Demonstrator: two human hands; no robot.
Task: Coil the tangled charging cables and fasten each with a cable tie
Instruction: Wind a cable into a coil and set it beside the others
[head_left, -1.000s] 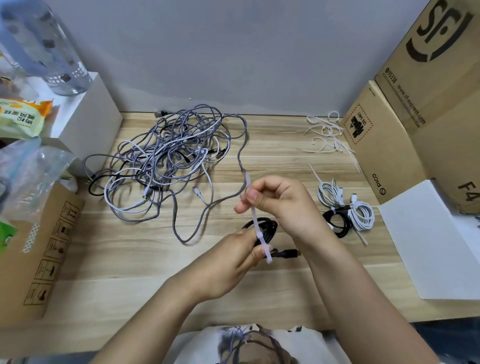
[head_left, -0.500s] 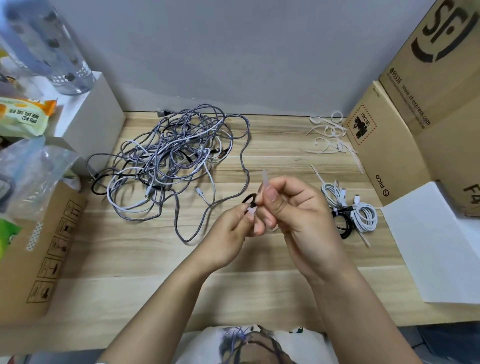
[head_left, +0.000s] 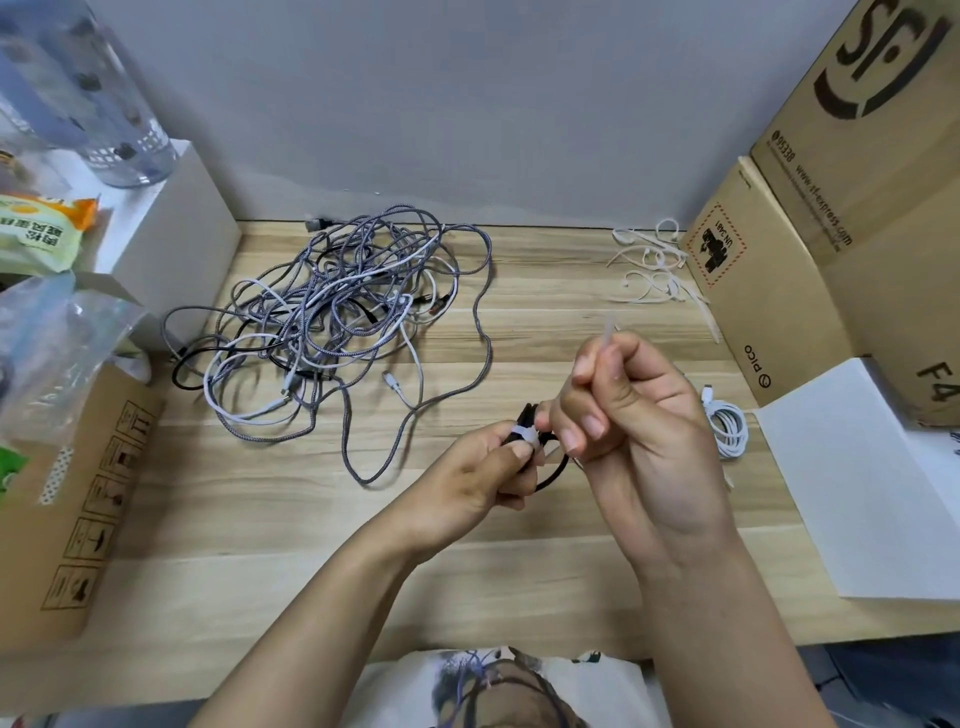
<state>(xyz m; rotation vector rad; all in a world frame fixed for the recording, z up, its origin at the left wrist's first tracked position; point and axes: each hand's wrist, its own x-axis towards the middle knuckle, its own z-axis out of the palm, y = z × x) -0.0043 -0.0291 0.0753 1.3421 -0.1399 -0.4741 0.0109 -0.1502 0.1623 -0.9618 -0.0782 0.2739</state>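
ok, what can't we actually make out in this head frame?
- Black cable coil: mostly hidden by the left hand and right hand, so its loop count is unreadable.
- Cable tie: its lock is too small; the tail is blurred at the right fingertips.
- Finished white coil: partly behind the right hand; any more coils there are hidden.
- Tangled pile: strands overlap, cable count unclear.
- Bottle: cut off by the top edge.

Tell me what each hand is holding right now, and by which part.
The left hand grips the coiled black cable at its bundled middle, by the cable tie's head. The right hand pinches the tie's free tail.
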